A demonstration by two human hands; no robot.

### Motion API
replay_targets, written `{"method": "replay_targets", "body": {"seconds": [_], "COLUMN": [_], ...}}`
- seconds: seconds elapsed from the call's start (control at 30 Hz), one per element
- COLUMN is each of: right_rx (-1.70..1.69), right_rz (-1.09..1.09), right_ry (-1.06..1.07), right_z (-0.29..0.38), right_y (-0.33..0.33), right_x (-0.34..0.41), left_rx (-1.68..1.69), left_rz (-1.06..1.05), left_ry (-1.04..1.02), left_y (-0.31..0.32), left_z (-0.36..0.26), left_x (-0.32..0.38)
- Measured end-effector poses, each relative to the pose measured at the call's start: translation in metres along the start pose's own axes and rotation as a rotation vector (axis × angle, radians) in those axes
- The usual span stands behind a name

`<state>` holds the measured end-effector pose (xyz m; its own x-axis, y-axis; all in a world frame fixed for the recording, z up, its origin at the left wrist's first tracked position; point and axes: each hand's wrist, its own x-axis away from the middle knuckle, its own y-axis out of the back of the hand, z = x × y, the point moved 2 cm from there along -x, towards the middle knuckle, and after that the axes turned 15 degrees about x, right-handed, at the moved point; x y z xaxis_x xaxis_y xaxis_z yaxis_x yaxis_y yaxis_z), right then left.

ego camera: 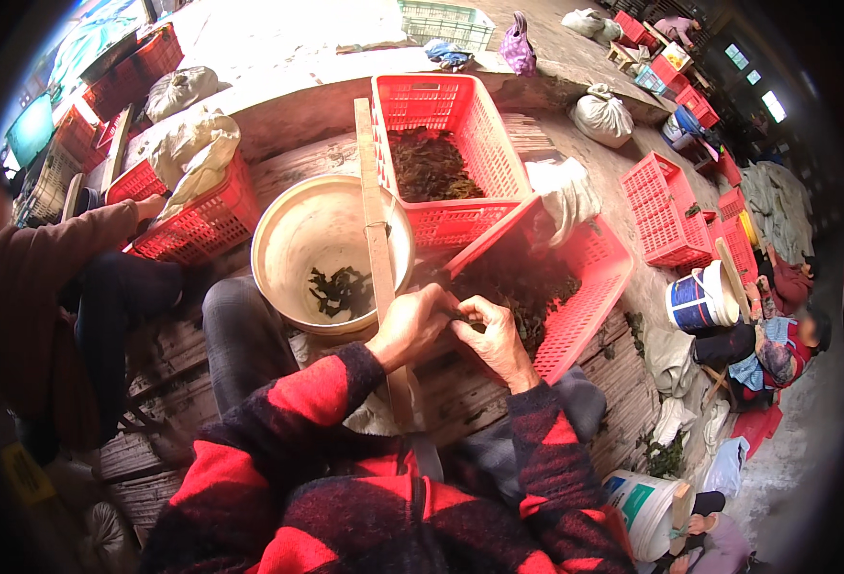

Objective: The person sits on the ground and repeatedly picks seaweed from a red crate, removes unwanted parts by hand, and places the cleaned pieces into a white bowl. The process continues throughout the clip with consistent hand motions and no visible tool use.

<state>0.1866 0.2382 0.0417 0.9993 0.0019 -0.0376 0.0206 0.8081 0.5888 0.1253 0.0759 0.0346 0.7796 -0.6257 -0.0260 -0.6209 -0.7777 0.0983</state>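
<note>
My left hand (415, 324) and my right hand (495, 339) meet over the near edge of a tilted red plastic crate (587, 308). Their fingertips are close together; whatever lies between them is too small and dark to make out. Dark, leafy, seaweed-like pieces (530, 287) lie in that crate. Left of my hands stands a round cream bucket (273, 237) with a few dark green pieces (339, 290) at its bottom. A narrow wooden board (373, 237) crosses over the bucket, tied with a thin cord or wire. Behind, an upright red crate (490, 136) holds more brownish leafy pieces (433, 165).
At left, a person in a brown sleeve (77, 229) reaches to a red crate (207, 222) with a cloth sack over it. A tied white sack (603, 118) sits behind. More people, crates and a white-and-blue bucket (702, 298) are at right. Bamboo-like slats (608, 366) cover the floor.
</note>
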Motion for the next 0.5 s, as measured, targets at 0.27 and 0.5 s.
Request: {"method": "replay_targets", "body": {"seconds": [0.27,0.5], "right_rx": [-1.06,-0.87], "right_rz": [0.166,0.007], "right_ry": [-0.249,-0.284], "right_z": [-0.013,-0.014], "right_y": [-0.012,-0.013], "right_x": [0.006,0.003], "left_rx": [0.886,-0.141], "left_rz": [0.194,-0.171], "left_ry": [0.188,-0.48], "left_y": [0.005,0.004], "left_z": [0.014,-0.012], "left_x": [-0.012,-0.004]}}
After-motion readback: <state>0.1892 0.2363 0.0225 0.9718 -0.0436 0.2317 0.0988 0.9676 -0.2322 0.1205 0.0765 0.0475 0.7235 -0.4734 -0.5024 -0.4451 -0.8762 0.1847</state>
